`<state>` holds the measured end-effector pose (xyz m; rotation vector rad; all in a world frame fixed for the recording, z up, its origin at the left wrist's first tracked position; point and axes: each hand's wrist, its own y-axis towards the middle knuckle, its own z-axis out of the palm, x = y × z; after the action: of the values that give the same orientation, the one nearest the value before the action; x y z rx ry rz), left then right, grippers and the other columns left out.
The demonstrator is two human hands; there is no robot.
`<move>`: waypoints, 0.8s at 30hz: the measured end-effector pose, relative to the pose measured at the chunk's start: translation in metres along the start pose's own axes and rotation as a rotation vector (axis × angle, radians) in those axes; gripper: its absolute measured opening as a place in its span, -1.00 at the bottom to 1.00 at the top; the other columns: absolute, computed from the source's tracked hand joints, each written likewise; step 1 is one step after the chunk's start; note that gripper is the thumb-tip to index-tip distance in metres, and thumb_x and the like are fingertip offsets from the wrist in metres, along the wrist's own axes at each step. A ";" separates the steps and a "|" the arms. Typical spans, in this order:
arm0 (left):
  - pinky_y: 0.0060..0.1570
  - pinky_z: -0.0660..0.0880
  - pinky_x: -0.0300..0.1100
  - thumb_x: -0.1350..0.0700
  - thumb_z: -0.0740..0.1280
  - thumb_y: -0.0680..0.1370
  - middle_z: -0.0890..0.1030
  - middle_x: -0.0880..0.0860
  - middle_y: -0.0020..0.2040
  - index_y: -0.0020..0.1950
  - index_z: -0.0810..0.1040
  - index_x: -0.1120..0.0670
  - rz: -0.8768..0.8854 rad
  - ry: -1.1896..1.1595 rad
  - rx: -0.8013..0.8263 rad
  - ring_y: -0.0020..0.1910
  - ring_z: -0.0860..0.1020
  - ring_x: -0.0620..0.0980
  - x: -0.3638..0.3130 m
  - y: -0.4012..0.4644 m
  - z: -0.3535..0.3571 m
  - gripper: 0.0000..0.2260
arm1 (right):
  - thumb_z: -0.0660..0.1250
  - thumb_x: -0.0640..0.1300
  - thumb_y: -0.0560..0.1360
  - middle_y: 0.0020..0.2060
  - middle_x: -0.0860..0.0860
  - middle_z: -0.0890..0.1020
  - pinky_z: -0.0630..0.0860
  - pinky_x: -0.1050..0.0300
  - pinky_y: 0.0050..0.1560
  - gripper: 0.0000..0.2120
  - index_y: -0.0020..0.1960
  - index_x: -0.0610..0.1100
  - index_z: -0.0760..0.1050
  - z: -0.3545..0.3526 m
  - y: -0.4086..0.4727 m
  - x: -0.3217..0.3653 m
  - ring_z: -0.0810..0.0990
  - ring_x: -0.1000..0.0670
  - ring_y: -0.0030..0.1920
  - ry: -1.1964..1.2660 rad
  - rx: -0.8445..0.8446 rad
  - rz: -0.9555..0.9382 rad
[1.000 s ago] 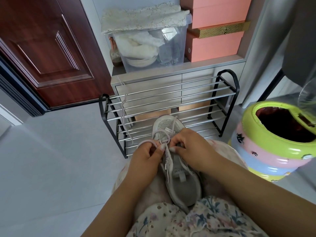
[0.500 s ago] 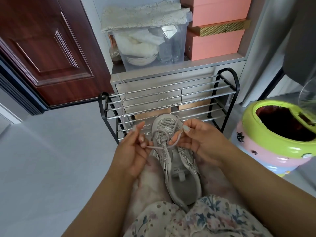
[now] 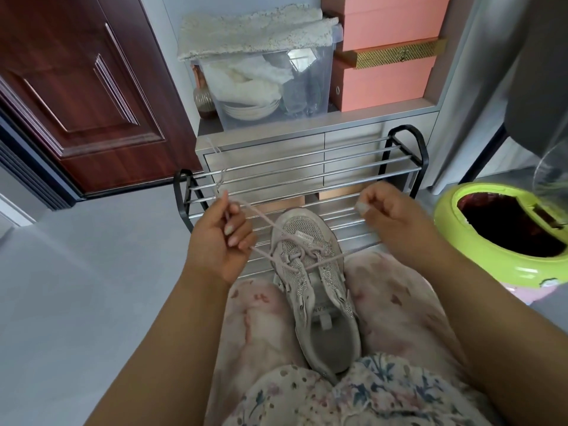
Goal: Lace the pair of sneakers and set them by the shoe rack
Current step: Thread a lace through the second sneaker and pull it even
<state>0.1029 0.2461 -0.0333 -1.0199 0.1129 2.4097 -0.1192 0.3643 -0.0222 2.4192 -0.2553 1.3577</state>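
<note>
Pale pink lace runs taut between our two hands, which we hold well apart above our knees. Our left hand has its fingers curled round one end of the lace, the strand passing up through the fist and out past the thumb. Our right hand pinches the other end between thumb and forefinger, though the strand on that side is thin and hard to follow right up to the fingertips. Both strands come down and cross at the lower eyelets of a grey mesh sneaker, which sits between our thighs on our lap, toe pointing away from us and the open heel towards our body. Only the front eyelets are threaded; the tongue and upper eyelets lie bare. We see only this one sneaker.

Just beyond the toe stands the shoe rack, black end frames with silver bars. A second loose lace hangs over its top bars at the left. Behind the rack is a grey drawer cabinet carrying a clear storage bin and stacked pink boxes. A dark red door is at the left, and a green and pink waste bin sits on the floor at our right.
</note>
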 end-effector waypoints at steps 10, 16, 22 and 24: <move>-0.66 0.17 -0.33 0.06 0.27 0.48 0.19 -0.07 -0.62 -0.34 0.33 0.08 0.026 0.006 -0.135 -0.68 0.17 -0.17 0.025 -0.034 -0.030 -0.77 | 0.39 -0.06 0.45 -0.30 0.04 0.46 0.35 0.29 -0.23 -0.75 -0.27 -0.21 0.48 0.016 -0.005 -0.008 0.39 0.14 -0.32 0.148 0.208 0.006; -0.59 0.22 -0.33 0.16 0.32 0.44 0.21 -0.05 -0.60 -0.28 0.39 0.11 0.076 0.290 -0.103 -0.66 0.19 -0.14 0.033 -0.036 -0.027 -0.85 | 0.19 -0.13 0.52 -0.40 -0.09 0.57 0.60 0.05 -0.11 -0.65 -0.41 -0.12 0.50 0.022 -0.011 0.007 0.59 -0.08 -0.31 1.107 0.284 0.217; -0.55 0.37 -0.28 0.24 0.38 0.39 0.30 0.00 -0.58 -0.19 0.50 0.17 0.099 0.373 -0.087 -0.63 0.30 -0.08 0.038 -0.036 -0.026 -0.93 | 0.25 -0.18 0.55 -0.54 0.05 0.33 0.28 0.20 -0.44 -0.67 -0.36 -0.04 0.27 0.015 -0.012 -0.002 0.25 0.09 -0.53 0.294 0.055 0.060; -0.56 0.41 -0.25 0.26 0.43 0.37 0.36 0.02 -0.55 -0.22 0.56 0.14 0.093 0.473 -0.054 -0.60 0.37 -0.05 0.039 -0.036 -0.027 -0.92 | 0.32 0.01 0.48 -0.49 0.10 0.42 0.30 0.21 -0.41 -0.78 -0.26 0.03 0.33 0.017 -0.018 0.001 0.34 0.14 -0.48 -0.235 0.109 -0.080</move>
<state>0.1149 0.2870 -0.0752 -1.6254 0.2662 2.2137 -0.0997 0.3741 -0.0336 2.6507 -0.1439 1.0793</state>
